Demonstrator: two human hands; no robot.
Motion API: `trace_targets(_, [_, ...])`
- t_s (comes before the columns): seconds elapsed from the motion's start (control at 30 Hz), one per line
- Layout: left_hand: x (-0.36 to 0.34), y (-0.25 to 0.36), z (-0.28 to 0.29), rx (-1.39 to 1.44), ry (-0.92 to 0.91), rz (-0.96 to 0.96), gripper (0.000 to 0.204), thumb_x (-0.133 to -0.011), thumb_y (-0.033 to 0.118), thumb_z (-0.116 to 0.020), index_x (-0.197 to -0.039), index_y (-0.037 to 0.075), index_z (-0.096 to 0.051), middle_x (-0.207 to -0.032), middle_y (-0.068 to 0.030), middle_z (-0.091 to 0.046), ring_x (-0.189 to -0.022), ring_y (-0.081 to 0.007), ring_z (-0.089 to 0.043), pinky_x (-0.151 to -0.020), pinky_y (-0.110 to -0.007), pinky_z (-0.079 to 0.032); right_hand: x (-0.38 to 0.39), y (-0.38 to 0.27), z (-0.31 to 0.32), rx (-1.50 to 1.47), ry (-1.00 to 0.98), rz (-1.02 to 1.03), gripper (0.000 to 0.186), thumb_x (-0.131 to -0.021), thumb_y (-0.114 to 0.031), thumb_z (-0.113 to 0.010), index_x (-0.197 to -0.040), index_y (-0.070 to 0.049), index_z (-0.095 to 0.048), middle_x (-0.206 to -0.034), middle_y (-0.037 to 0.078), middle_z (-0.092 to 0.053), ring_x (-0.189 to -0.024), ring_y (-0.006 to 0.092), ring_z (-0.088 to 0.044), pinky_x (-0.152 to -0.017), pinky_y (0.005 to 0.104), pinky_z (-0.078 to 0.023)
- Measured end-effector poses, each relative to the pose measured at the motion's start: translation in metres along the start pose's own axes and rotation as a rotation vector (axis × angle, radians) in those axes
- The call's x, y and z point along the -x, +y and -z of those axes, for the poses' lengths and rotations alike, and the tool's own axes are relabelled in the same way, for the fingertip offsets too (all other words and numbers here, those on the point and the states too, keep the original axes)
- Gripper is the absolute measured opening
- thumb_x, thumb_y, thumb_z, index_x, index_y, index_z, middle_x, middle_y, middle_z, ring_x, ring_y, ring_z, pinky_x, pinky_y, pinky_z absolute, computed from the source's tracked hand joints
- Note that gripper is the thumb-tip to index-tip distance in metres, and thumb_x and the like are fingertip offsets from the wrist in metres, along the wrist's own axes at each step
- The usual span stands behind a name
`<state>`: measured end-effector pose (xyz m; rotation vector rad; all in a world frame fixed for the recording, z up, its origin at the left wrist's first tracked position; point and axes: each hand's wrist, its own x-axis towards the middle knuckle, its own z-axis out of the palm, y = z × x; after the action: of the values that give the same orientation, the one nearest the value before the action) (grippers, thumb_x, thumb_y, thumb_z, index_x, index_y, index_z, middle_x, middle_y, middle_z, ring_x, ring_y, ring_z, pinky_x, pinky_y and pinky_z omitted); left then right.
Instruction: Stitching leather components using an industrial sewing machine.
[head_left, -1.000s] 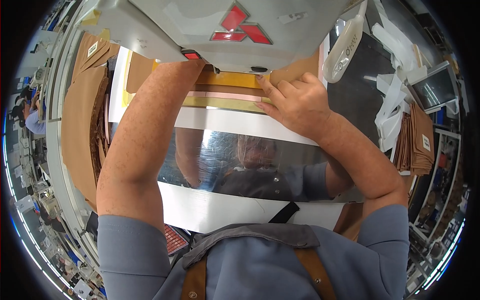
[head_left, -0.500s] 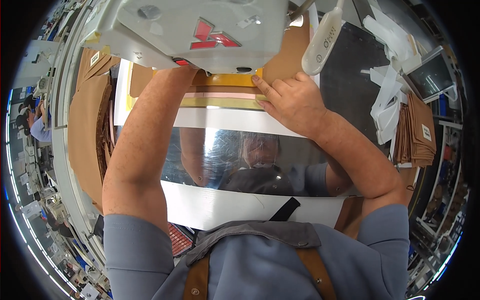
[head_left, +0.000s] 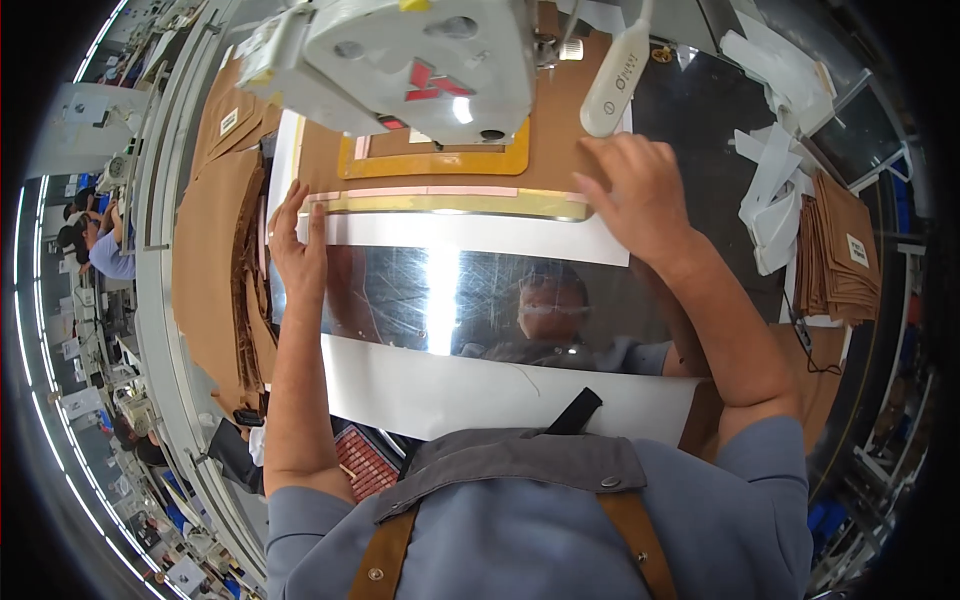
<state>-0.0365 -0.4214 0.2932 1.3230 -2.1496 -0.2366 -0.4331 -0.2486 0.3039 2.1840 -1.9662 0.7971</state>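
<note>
1. Brown, flat, leather-like panel (head_left: 565,165) is lying beneath a pale grey machine head with a red emblem (head_left: 420,80); a yellow, round-cornered rectangular frame (head_left: 460,163) is sitting on it, and a white sheet (head_left: 500,236) is showing along its near side.

2. Left hand (head_left: 298,245) is resting by the panel's near left corner, thumb and fingers standing apart, nothing seen pinched between them.

3. Right hand (head_left: 645,190), blurred, is hovering about the right edge, thumb and forefinger parted around no visible object; whether it is touching the panel, onlookers are unable to tell.

4. Trouble could be coming from uneven pressure: one hand pushing harder than the other might be skewing the panel under the frame. A careless lift of the right hand could be knocking the cream-white, tapering plastic device (head_left: 612,95) hanging just beyond it.

5. Smooth and matt, the panel is looking flat where it shows, with pale pink strips (head_left: 470,191) and a pale yellow band (head_left: 470,205) running along its near edge; the machine head is hiding part of its middle.
</note>
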Motion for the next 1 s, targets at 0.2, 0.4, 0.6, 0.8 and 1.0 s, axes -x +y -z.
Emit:
trace_targets(0.2, [0.057, -0.002, 0.007, -0.013, 0.187, 0.040, 0.032, -0.085, 0.014, -0.072, -0.115, 0.004, -0.071, -0.114, -0.0182, -0.071, -0.107, -0.0365, -0.066, -0.095, -0.044, -0.051, 0.024, 0.032, 0.010, 0.202, 0.016, -0.106, 0.047, -0.089, -0.022, -0.071, -0.128, 0.001, -0.061, -0.131, 0.018, -0.060, -0.119, 0.0383, -0.057, -0.096, 0.0489, -0.047])
trace_targets(0.4, [0.095, 0.053, 0.028, 0.062, 0.033, 0.012, 0.038, -0.092, 0.027, -0.068, -0.125, 0.008, -0.066, -0.139, -0.0125, -0.062, -0.129, -0.0345, -0.054, -0.107, -0.050, -0.038, 0.042, 0.044, 0.013, 0.316, -0.144, -0.290, 0.056, -0.104, -0.036, -0.052, -0.142, 0.005, -0.050, -0.147, 0.021, -0.048, -0.137, 0.0373, -0.043, -0.112, 0.0503, -0.034])
trace_targets(0.6, [0.135, 0.070, 0.027, -0.051, -0.064, 0.045, 0.060, -0.099, 0.037, -0.055, -0.148, 0.003, -0.044, -0.161, -0.0193, -0.033, -0.151, -0.0376, -0.025, -0.121, -0.053, -0.020, 0.055, 0.055, 0.026, 0.452, -0.160, -0.423, 0.062, -0.104, -0.040, -0.050, -0.143, 0.009, -0.048, -0.151, 0.022, -0.045, -0.141, 0.0371, -0.040, -0.115, 0.0502, -0.032])
trace_targets(0.8, [0.129, 0.087, 0.001, -0.050, -0.154, -0.004, 0.060, -0.097, 0.035, -0.060, -0.148, 0.008, -0.043, -0.163, -0.0170, -0.030, -0.152, -0.0362, -0.025, -0.121, -0.056, -0.018, 0.084, 0.085, 0.042, 0.593, -0.218, -0.640, 0.069, -0.103, -0.047, -0.049, -0.141, 0.011, -0.048, -0.153, 0.027, -0.043, -0.144, 0.0379, -0.038, -0.118, 0.0491, -0.030])
trace_targets(1.0, [0.082, 0.090, -0.011, -0.123, -0.125, -0.102, 0.059, -0.095, 0.031, -0.062, -0.147, 0.009, -0.047, -0.158, -0.0128, -0.041, -0.149, -0.0319, -0.032, -0.120, -0.054, -0.020, 0.079, 0.074, 0.033, 0.518, -0.076, -0.586, 0.064, -0.101, -0.048, -0.053, -0.143, 0.001, -0.053, -0.155, 0.020, -0.044, -0.144, 0.0348, -0.041, -0.117, 0.0501, -0.030])
